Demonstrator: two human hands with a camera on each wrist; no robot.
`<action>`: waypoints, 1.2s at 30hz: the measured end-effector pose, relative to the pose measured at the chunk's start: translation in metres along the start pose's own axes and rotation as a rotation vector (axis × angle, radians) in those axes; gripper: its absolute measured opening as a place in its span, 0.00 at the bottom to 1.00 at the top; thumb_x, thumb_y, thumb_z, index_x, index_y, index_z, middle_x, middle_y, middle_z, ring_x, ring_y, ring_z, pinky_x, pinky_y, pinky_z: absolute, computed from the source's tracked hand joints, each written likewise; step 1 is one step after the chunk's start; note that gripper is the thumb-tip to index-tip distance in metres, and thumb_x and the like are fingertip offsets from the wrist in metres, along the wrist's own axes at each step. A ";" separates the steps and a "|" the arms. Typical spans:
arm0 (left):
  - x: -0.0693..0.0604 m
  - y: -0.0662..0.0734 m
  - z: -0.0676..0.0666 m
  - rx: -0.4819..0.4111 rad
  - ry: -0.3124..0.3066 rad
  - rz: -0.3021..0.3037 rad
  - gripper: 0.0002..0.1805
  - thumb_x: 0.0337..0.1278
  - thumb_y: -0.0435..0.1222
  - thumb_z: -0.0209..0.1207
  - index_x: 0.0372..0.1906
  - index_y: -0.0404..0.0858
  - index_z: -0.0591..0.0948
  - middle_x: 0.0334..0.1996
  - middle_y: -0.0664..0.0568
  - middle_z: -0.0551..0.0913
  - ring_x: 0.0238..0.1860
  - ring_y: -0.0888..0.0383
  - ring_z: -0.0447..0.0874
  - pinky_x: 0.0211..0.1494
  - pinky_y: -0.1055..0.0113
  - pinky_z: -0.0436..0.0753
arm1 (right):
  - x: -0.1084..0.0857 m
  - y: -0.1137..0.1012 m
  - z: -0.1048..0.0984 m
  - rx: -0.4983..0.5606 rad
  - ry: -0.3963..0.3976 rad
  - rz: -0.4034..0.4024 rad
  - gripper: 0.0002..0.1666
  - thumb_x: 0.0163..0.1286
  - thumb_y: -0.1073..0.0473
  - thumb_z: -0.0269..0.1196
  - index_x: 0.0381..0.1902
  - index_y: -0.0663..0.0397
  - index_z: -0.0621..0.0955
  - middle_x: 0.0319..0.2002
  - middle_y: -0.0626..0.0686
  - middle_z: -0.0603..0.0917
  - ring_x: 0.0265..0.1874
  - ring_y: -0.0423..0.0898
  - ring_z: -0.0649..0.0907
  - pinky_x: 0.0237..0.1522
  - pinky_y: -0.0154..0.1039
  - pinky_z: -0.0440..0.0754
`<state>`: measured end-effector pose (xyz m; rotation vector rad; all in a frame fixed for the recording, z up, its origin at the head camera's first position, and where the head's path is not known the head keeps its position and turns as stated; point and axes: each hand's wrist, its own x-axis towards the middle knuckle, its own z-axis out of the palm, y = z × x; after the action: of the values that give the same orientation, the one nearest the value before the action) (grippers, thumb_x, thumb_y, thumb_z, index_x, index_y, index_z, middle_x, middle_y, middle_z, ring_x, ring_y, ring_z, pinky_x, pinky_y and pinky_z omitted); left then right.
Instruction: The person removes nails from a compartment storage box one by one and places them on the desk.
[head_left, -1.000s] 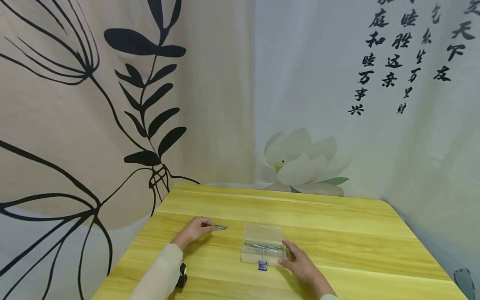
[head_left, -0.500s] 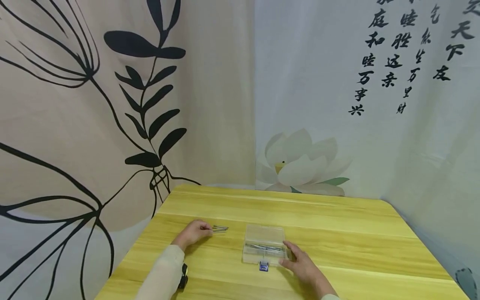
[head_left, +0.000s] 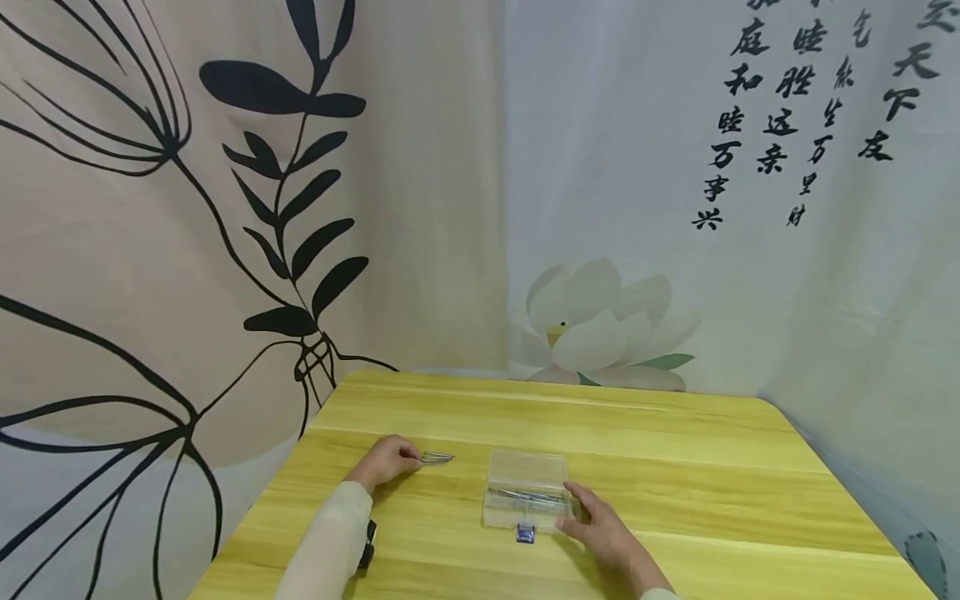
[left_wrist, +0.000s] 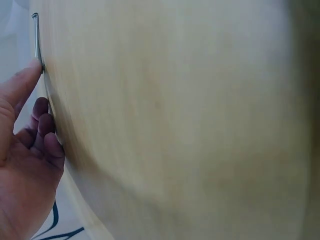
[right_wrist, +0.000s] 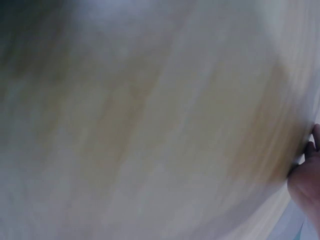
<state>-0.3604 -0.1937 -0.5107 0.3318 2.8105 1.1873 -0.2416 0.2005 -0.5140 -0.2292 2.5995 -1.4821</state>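
Observation:
Several thin metal nails [head_left: 441,457] lie close together on the table, left of the box. My left hand [head_left: 389,461] reaches them from the left, and its thumb and forefinger pinch their near ends. In the left wrist view one nail [left_wrist: 36,35] points away from the fingertips, its head at the far end. A clear plastic box [head_left: 495,515] stands open with its lid folded back, and more long nails [head_left: 528,495] lie inside. My right hand [head_left: 606,533] grips the box's right side, thumb at the front corner and forefinger further back. The right wrist view barely shows that hand.
The box's blue clasp [head_left: 525,533] hangs forward over the wooden table [head_left: 675,467]. A black strap-on device [head_left: 367,546] sits at the left wrist. Behind the table's far edge hangs a printed curtain [head_left: 435,208].
The left fingers draw back slightly from the nails, showing more of them, then meet their near ends again. The right hand and box keep their places; the head view shifts slightly.

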 end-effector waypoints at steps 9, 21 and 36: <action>0.003 0.004 -0.003 -0.018 -0.012 -0.031 0.02 0.60 0.32 0.67 0.36 0.36 0.87 0.34 0.53 0.82 0.36 0.56 0.77 0.43 0.57 0.78 | -0.002 -0.003 -0.001 0.020 0.003 0.015 0.42 0.69 0.51 0.65 0.75 0.56 0.63 0.72 0.72 0.58 0.70 0.73 0.57 0.66 0.69 0.53; 0.007 0.019 -0.006 -0.092 0.006 -0.010 0.07 0.64 0.32 0.63 0.44 0.34 0.86 0.39 0.52 0.83 0.43 0.54 0.79 0.47 0.54 0.78 | -0.002 -0.002 0.000 0.016 0.009 0.022 0.42 0.68 0.51 0.66 0.75 0.54 0.63 0.72 0.71 0.58 0.69 0.73 0.58 0.65 0.70 0.53; 0.022 0.081 0.022 -0.153 -0.128 0.146 0.11 0.66 0.35 0.62 0.48 0.33 0.84 0.39 0.53 0.82 0.40 0.56 0.78 0.44 0.55 0.80 | -0.002 -0.004 0.000 0.009 0.015 0.038 0.42 0.68 0.50 0.66 0.75 0.53 0.64 0.72 0.70 0.59 0.70 0.73 0.56 0.64 0.72 0.52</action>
<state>-0.3649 -0.1180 -0.4676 0.5878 2.6061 1.3479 -0.2395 0.1993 -0.5103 -0.1669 2.5936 -1.4884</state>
